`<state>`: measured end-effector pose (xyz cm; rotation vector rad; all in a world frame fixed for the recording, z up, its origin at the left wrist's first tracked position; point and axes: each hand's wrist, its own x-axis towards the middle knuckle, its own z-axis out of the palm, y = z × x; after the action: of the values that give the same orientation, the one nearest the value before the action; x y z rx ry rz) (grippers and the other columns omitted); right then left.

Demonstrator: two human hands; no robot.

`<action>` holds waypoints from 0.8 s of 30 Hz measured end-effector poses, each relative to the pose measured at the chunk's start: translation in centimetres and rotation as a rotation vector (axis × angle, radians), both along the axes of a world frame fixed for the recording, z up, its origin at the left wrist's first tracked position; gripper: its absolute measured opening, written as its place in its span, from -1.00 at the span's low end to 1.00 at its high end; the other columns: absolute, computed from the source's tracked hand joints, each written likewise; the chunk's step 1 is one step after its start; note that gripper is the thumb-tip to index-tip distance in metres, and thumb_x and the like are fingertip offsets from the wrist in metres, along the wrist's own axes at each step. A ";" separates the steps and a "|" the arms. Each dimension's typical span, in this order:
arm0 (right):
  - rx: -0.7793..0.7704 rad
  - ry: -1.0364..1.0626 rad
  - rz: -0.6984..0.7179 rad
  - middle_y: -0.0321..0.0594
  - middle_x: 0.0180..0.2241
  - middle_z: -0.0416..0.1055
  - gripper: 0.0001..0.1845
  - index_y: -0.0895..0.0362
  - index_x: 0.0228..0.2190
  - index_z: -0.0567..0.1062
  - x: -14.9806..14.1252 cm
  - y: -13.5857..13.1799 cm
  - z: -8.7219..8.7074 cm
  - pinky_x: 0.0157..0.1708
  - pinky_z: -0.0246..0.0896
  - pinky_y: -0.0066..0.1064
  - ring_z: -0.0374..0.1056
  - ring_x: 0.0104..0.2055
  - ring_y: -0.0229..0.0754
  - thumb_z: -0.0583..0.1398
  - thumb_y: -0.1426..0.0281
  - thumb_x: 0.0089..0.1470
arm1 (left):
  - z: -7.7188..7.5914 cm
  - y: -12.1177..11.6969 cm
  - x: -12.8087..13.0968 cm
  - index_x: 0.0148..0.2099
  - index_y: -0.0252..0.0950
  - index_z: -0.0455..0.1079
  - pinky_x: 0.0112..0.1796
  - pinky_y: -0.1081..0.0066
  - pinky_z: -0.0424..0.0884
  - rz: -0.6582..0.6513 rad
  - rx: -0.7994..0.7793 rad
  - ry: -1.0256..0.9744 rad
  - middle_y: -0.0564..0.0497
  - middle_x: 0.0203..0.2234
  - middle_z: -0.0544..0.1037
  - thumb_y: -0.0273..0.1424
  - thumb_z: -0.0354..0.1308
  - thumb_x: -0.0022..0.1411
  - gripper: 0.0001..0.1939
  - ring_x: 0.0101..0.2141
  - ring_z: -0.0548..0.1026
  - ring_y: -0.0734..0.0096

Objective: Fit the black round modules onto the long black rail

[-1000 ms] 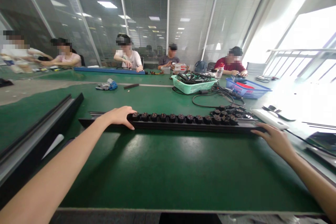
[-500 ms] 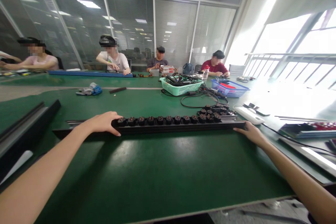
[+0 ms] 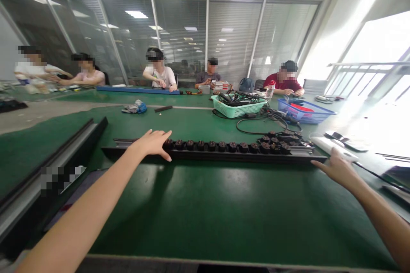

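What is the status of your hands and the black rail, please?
Left hand spread over black rail, right hand open by its right end. Socket row along rail. Socket cluster close behind right half.

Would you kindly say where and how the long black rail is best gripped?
I'd pinch the rail near both ends from above, thumbs on its near wall: it is long and slender, and the row of round black parts fills much of its middle.

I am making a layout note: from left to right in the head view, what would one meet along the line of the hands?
Angled black channel, left hand, row of dark round parts, right hand.
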<state>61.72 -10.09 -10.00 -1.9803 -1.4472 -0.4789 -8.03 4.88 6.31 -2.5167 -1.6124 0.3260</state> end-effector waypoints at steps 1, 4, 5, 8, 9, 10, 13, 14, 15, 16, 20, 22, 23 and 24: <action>-0.028 -0.004 -0.030 0.58 0.14 0.42 0.09 0.41 0.32 0.29 -1.3 0.3 0.7 0.16 0.25 0.47 0.36 0.22 0.70 0.07 -0.23 0.14 | 0.3 -1.0 1.3 0.55 -0.39 0.10 0.33 -0.06 0.17 0.036 0.062 -0.001 -0.48 0.39 0.33 0.10 0.51 -0.01 0.26 0.36 0.32 -0.31; -0.014 -0.031 0.076 0.44 0.31 0.32 -0.12 0.32 0.38 0.25 -7.1 1.5 3.8 0.36 0.06 0.40 0.19 0.41 0.54 0.02 -0.04 0.28 | 0.7 -4.1 6.9 0.46 -0.44 0.22 0.31 0.03 0.25 -0.134 0.272 -0.099 -0.44 0.31 0.44 0.03 0.36 0.29 -0.08 0.30 0.41 -0.17; 0.018 -0.033 0.134 0.37 0.31 0.34 -0.18 0.28 0.37 0.26 -9.4 1.9 5.0 0.38 0.04 0.38 0.17 0.43 0.48 0.02 0.00 0.31 | 0.5 -5.1 9.1 0.40 -0.43 0.29 0.29 0.09 0.29 -0.208 0.338 -0.159 -0.39 0.27 0.49 0.00 0.27 0.40 -0.23 0.26 0.46 -0.09; 0.087 -0.037 0.322 0.19 0.27 0.43 -0.36 0.18 0.32 0.35 -15.8 3.4 7.9 0.42 -0.01 0.37 0.24 0.41 0.33 0.05 0.09 0.37 | -1.5 -7.2 15.5 0.31 -0.38 0.40 0.34 0.13 0.26 -0.395 0.462 -0.295 -0.28 0.22 0.55 -0.07 0.03 0.57 -0.45 0.25 0.48 0.07; 0.110 -0.035 0.383 0.13 0.25 0.46 -0.41 0.14 0.29 0.38 -17.6 3.9 8.3 0.43 -0.03 0.36 0.25 0.41 0.28 0.05 0.11 0.39 | -2.5 -7.5 17.2 0.33 -0.37 0.40 0.35 0.12 0.26 -0.440 0.486 -0.315 -0.26 0.24 0.54 -0.07 -0.01 0.59 -0.46 0.27 0.47 0.08; 0.131 -0.034 0.445 0.08 0.22 0.50 -0.46 0.10 0.26 0.42 -19.1 4.2 8.5 0.44 -0.03 0.35 0.27 0.40 0.24 0.05 0.13 0.40 | -3.7 -7.7 18.5 0.35 -0.37 0.39 0.35 0.10 0.26 -0.470 0.518 -0.332 -0.27 0.27 0.52 -0.08 -0.04 0.60 -0.45 0.29 0.45 0.06; 0.206 -0.038 0.601 -0.01 0.10 0.58 -0.57 0.03 0.17 0.51 -22.1 4.2 7.7 0.44 0.00 0.35 0.42 0.28 0.14 0.05 0.20 0.44 | -7.1 -7.0 19.9 0.38 -0.42 0.37 0.37 -0.01 0.23 -0.502 0.635 -0.394 -0.34 0.33 0.46 -0.12 -0.10 0.61 -0.42 0.34 0.39 -0.04; 0.197 -0.051 0.668 -0.04 0.08 0.59 -0.60 0.00 0.16 0.52 -22.8 3.9 7.2 0.45 0.02 0.33 0.46 0.23 0.10 0.06 0.22 0.44 | -8.0 -6.6 19.7 0.38 -0.43 0.38 0.37 -0.02 0.22 -0.513 0.662 -0.404 -0.35 0.32 0.47 -0.14 -0.10 0.60 -0.43 0.34 0.39 -0.06; 0.174 -0.073 0.732 -0.08 0.08 0.59 -0.61 -0.03 0.16 0.53 -23.4 3.5 6.8 0.46 0.02 0.31 0.48 0.20 0.08 0.08 0.24 0.43 | -8.8 -6.2 19.3 0.37 -0.42 0.39 0.36 -0.03 0.24 -0.538 0.677 -0.401 -0.35 0.31 0.48 -0.14 -0.10 0.60 -0.43 0.33 0.40 -0.06; 0.162 -0.095 0.778 -0.10 0.08 0.59 -0.62 -0.05 0.16 0.54 -23.8 3.1 6.4 0.46 0.03 0.31 0.48 0.18 0.07 0.10 0.26 0.42 | -9.4 -5.8 18.9 0.37 -0.38 0.39 0.35 -0.04 0.25 -0.562 0.686 -0.392 -0.33 0.31 0.48 -0.13 -0.09 0.59 -0.43 0.32 0.41 -0.07; 0.161 -0.118 0.806 -0.11 0.04 0.60 -0.63 -0.07 0.16 0.55 -24.3 2.3 6.5 0.41 0.14 0.28 0.47 0.14 0.07 0.11 0.29 0.42 | -10.3 -4.9 17.6 0.38 -0.35 0.39 0.30 -0.08 0.30 -0.480 0.689 -0.423 -0.35 0.28 0.51 -0.11 -0.08 0.58 -0.43 0.28 0.44 -0.11; 0.144 -0.156 0.778 -0.11 0.05 0.59 -0.66 -0.05 0.11 0.58 -23.2 2.7 7.0 0.41 0.12 0.25 0.47 0.12 0.06 0.11 0.27 0.42 | -10.3 -4.7 17.5 0.36 -0.34 0.41 0.28 -0.07 0.30 -0.449 0.666 -0.436 -0.34 0.26 0.52 -0.13 -0.10 0.59 -0.45 0.26 0.45 -0.11; 0.161 -0.157 0.726 -0.10 0.02 0.60 -0.67 -0.02 0.06 0.60 -22.2 2.9 7.1 0.40 0.13 0.22 0.47 0.10 0.06 0.11 0.26 0.42 | -10.3 -4.7 17.4 0.36 -0.33 0.41 0.28 -0.06 0.30 -0.441 0.650 -0.441 -0.32 0.25 0.53 -0.14 -0.11 0.60 -0.46 0.24 0.45 -0.10; 0.202 -0.135 0.637 -0.07 -0.02 0.60 -0.68 0.00 0.01 0.61 -21.0 3.1 7.2 0.35 0.19 0.18 0.47 0.07 0.07 0.10 0.24 0.42 | -10.2 -4.6 17.4 0.36 -0.30 0.41 0.26 -0.05 0.31 -0.440 0.634 -0.442 -0.29 0.23 0.54 -0.16 -0.12 0.61 -0.47 0.22 0.46 -0.08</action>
<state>40.74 -6.94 -2.82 -1.2529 -1.9182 -0.4493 9.36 0.29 -3.93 -2.3995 -0.9726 -0.7148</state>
